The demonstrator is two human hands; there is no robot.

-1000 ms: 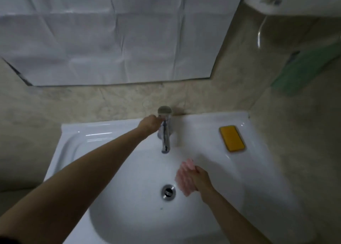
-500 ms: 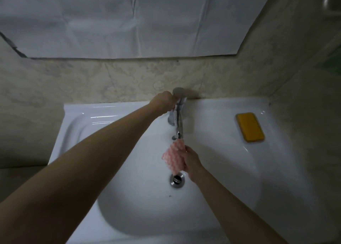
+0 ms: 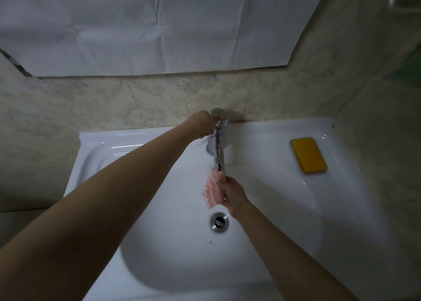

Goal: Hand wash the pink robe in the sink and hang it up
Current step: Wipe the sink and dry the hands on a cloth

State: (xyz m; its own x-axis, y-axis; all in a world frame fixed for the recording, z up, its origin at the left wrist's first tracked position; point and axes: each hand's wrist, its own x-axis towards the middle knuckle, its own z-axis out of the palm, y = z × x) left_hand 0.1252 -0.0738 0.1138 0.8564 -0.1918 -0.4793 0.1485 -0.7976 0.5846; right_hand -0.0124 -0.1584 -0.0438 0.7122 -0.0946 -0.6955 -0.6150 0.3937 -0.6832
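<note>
A small pink and white checked cloth (image 3: 211,190) hangs just under the spout of the chrome tap (image 3: 217,151), above the white sink (image 3: 159,243). My right hand (image 3: 231,194) grips the cloth by its right edge. My left hand (image 3: 204,125) reaches across to the back of the sink and its fingers curl round the tap's handle. The drain (image 3: 219,222) lies directly below the cloth. I cannot make out running water.
A yellow soap bar (image 3: 308,155) sits on the sink's right ledge. White paper (image 3: 159,27) covers the wall above the sink. Beige tiled walls close in behind and to the right. A green object shows at the far right edge.
My right hand has carried the cloth from beside the drain up to just under the spout. My left hand stays on the tap handle. The view has tilted down.
</note>
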